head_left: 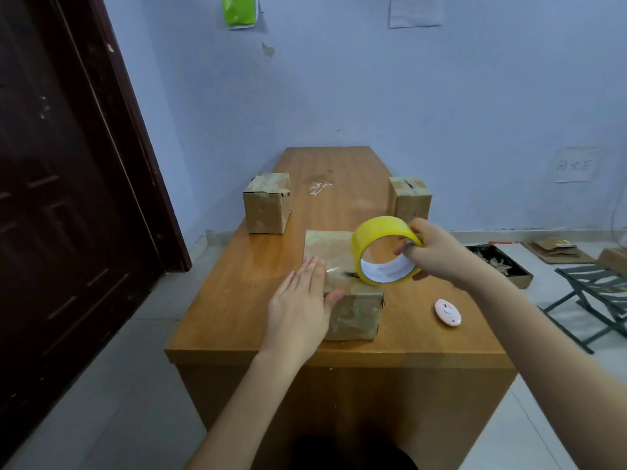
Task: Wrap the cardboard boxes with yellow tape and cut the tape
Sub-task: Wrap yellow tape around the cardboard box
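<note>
A cardboard box (356, 313) stands near the front edge of the wooden table (237, 300). My left hand (302, 303) lies flat with straight fingers against the box's left side and top, its thumb on the front top edge. My right hand (437, 252) grips a roll of yellow tape (383, 249), fingers through its core, just above the box's right top. A short clear strip runs from the roll toward my left fingertips. Two more cardboard boxes stand further back, one at the left (267, 203) and one at the right (410, 198).
A small pink cutter (448, 311) lies on the table right of the near box. A dark door (68, 198) is at the left. On the floor at the right are a tray of scraps (502, 266), flattened cardboard (556, 251) and a folding stool (597, 293).
</note>
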### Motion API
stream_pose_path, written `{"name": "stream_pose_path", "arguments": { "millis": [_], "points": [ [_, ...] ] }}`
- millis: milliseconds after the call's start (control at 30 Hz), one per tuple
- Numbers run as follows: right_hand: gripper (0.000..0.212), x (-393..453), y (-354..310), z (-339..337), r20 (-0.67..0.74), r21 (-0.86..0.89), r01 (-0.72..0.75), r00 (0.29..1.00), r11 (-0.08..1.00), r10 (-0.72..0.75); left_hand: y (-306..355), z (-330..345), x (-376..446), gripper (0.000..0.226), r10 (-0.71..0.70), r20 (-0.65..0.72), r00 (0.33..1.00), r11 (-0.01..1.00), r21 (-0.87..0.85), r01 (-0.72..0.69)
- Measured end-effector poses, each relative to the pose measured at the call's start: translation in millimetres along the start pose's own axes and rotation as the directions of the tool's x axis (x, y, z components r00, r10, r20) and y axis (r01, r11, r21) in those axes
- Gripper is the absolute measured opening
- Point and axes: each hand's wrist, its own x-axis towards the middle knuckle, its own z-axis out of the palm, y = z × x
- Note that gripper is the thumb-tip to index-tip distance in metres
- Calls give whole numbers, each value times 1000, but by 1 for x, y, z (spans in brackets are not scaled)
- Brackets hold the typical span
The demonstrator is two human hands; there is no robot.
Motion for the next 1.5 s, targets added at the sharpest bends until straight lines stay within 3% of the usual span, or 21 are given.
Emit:
{"name": "stream_pose_path", "arguments": {
  "millis": [133,233,367,533,633,733,800,1100,1233,1300,1500],
  "points": [
    [12,-5,6,1,-36,37,-17,999,999,19,1,1,1,66,-5,26,1000,999,-42,7],
    [12,-7,7,19,-98,254,-68,991,965,96,0,0,2,64,9,44,999,999,-42,-7],
    [15,-13,14,35,-55,451,-165,976,877,212,1,-2,0,65,26,41,999,999,-31,-25],
    [15,-9,11,14,-16,316,-104,993,943,115,0,-3,1,66,41,50,998,999,17,-42],
    [19,-6,22,7,-86,235,-105,988,966,128,-1,-4,0,67,22,59,998,999,23,-23],
    [21,-14,48,8,-86,113,-200,974,973,210,3,-5,0,66,18,81,997,1000,14,-19],
    [22,-23,60,18,-42,146,-283,955,948,292,2,-6,1,65,26,88,996,999,26,-29],
    [14,-27,65,34,19,323,-289,954,901,300,11,-19,15,63,59,62,996,992,104,-65],
    [11,-29,64,34,41,303,-284,958,910,285,37,-7,18,68,268,67,961,963,9,-269],
    [11,-30,62,34,42,287,-272,962,918,272,39,3,20,65,300,55,952,954,-20,-299],
    [11,-31,65,36,66,272,-281,960,920,274,37,13,20,63,231,75,970,973,-20,-231]
  ]
}}
